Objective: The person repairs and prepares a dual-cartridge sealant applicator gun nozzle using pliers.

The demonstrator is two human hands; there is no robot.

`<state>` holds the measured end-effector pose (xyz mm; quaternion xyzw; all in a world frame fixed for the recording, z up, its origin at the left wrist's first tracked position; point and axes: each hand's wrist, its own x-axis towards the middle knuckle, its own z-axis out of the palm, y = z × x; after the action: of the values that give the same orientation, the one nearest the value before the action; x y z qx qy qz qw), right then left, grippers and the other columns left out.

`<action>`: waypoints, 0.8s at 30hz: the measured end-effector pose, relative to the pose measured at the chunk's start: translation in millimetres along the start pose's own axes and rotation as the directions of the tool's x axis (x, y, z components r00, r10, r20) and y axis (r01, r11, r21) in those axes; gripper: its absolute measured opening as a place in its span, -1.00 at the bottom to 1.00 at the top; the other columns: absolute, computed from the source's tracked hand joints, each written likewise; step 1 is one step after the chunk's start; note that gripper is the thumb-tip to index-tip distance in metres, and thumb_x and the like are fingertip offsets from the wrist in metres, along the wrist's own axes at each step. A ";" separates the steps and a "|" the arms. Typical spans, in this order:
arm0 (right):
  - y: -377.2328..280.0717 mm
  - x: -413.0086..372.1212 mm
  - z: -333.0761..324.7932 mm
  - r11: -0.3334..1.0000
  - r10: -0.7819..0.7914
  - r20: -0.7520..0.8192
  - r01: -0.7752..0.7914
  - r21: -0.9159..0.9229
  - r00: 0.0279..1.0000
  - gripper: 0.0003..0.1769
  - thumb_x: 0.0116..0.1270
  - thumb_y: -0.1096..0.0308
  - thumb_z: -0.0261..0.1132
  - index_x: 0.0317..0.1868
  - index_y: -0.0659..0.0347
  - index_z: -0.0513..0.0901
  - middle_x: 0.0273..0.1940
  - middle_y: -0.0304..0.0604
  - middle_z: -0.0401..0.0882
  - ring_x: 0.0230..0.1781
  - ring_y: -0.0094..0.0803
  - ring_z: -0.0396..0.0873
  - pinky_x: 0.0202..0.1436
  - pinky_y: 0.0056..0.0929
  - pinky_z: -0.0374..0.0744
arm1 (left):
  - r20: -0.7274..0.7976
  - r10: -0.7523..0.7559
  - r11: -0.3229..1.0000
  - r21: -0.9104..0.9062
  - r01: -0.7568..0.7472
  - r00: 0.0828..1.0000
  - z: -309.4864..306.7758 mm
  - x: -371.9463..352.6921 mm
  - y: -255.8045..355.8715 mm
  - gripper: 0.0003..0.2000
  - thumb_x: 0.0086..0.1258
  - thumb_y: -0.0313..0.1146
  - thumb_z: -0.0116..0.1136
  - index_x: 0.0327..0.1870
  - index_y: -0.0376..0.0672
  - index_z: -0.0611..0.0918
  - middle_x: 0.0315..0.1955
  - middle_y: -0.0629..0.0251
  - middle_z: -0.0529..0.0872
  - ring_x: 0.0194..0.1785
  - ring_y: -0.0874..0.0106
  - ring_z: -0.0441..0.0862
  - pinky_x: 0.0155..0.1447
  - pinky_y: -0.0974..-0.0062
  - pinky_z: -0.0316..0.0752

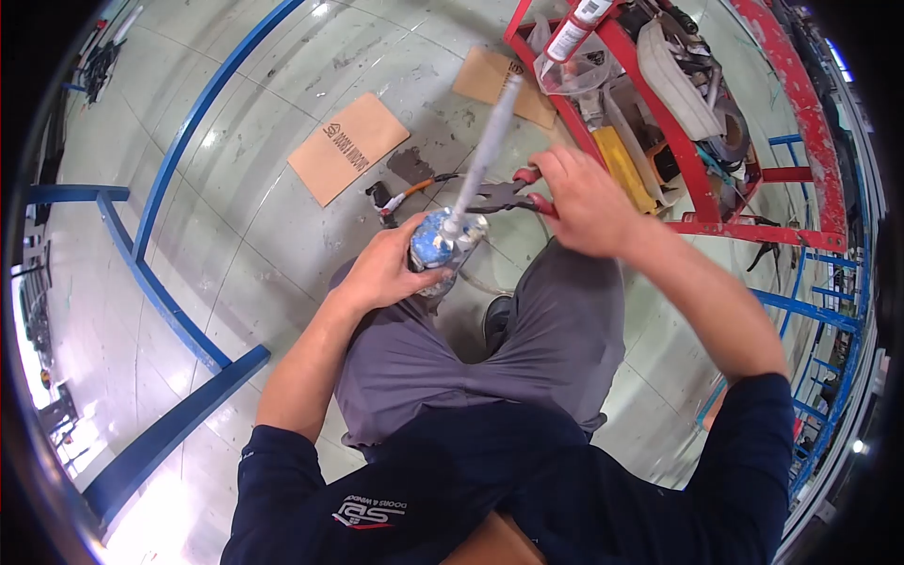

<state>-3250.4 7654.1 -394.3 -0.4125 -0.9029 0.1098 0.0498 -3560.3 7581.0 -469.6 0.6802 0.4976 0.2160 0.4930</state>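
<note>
My left hand [384, 268] is wrapped around a caulking gun [435, 243] whose blue front end is smeared with whitish sealant. A long, pale nozzle [487, 146] sticks up from that end, tilted to the right. In my right hand [589, 200] is a pair of pliers [504, 197] with red handles, the fingers closed around the grips. The dark jaws point left, close beside the lower part of the nozzle. Much of the gun's body is hidden behind my left hand and knee.
Flat brown cardboard pieces [348, 146] lie on the tiled floor, near an orange-and-white hose fitting [414, 191]. At right stands a red metal cart [697, 193] holding a sealant cartridge [576, 33] and tools. Blue metal frames [155, 193] stand on the left.
</note>
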 end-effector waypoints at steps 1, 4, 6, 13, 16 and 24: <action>-19.5 -12.0 -0.8 0.996 0.081 -0.023 -0.081 -0.021 0.996 -0.54 0.38 0.37 0.36 0.24 0.27 0.50 0.06 0.08 0.54 0.17 0.09 0.56 0.29 0.20 0.50 | -0.028 -0.037 0.999 -0.024 0.036 0.999 2.8 -3.0 -0.5 -0.29 0.23 -0.26 0.62 0.40 -0.24 0.55 -0.01 0.03 0.85 0.10 0.08 0.81 0.23 0.24 0.62; -70.7 -23.2 -10.8 0.946 0.304 -0.011 -0.303 -0.114 0.953 -0.59 0.49 0.26 0.28 0.23 0.29 0.51 0.07 0.07 0.57 0.19 0.08 0.58 0.37 0.50 0.38 | -0.181 -0.057 0.995 0.071 0.071 0.982 15.6 1.2 5.6 -0.27 0.23 -0.25 0.62 0.41 -0.26 0.53 -0.04 0.02 0.85 0.06 0.08 0.82 0.20 0.26 0.63; -83.9 -17.5 -14.0 0.896 0.415 0.008 -0.407 -0.176 0.910 -0.59 0.49 0.27 0.24 0.24 0.30 0.50 0.11 0.08 0.59 0.22 0.09 0.60 0.41 0.64 0.31 | -0.234 -0.062 0.993 0.084 0.084 0.970 22.9 7.2 3.6 -0.25 0.23 -0.20 0.61 0.42 -0.27 0.51 -0.08 -0.01 0.85 0.02 0.05 0.83 0.14 0.22 0.65; -101.6 4.2 -14.4 0.744 0.663 0.225 -0.595 -0.305 0.714 -0.60 0.44 0.35 0.21 0.22 0.35 0.47 0.13 0.16 0.70 0.18 0.17 0.69 0.43 0.73 0.28 | -0.369 -0.007 0.981 0.177 0.077 0.929 52.6 26.9 5.3 -0.26 0.25 -0.14 0.58 0.38 -0.31 0.51 -0.18 -0.08 0.83 -0.10 -0.08 0.81 0.02 0.10 0.66; -98.6 -5.4 -5.0 0.680 0.732 0.207 -0.687 -0.256 0.649 -0.52 0.47 0.32 0.24 0.32 0.35 0.45 0.20 0.14 0.66 0.22 0.16 0.68 0.48 0.66 0.26 | -0.310 0.010 0.975 0.215 0.060 0.951 62.9 39.1 4.5 -0.27 0.25 -0.16 0.57 0.38 -0.31 0.50 -0.18 -0.10 0.83 -0.07 -0.10 0.80 0.04 0.05 0.66; -88.1 -47.9 8.7 0.680 0.725 0.072 -0.697 -0.226 0.684 -0.15 0.45 0.30 0.32 0.64 0.41 0.18 0.31 0.22 0.58 0.39 0.12 0.56 0.49 0.33 0.44 | -0.159 0.060 0.981 0.193 -0.029 0.986 75.7 51.2 10.8 -0.26 0.24 -0.16 0.57 0.39 -0.30 0.50 -0.17 -0.15 0.82 -0.02 -0.15 0.78 0.08 0.00 0.64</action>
<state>-3285.3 7560.5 -381.6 -0.7243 -0.6778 0.0701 -0.1052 -3474.9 7591.8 -501.9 0.7152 0.5393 0.2337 0.3783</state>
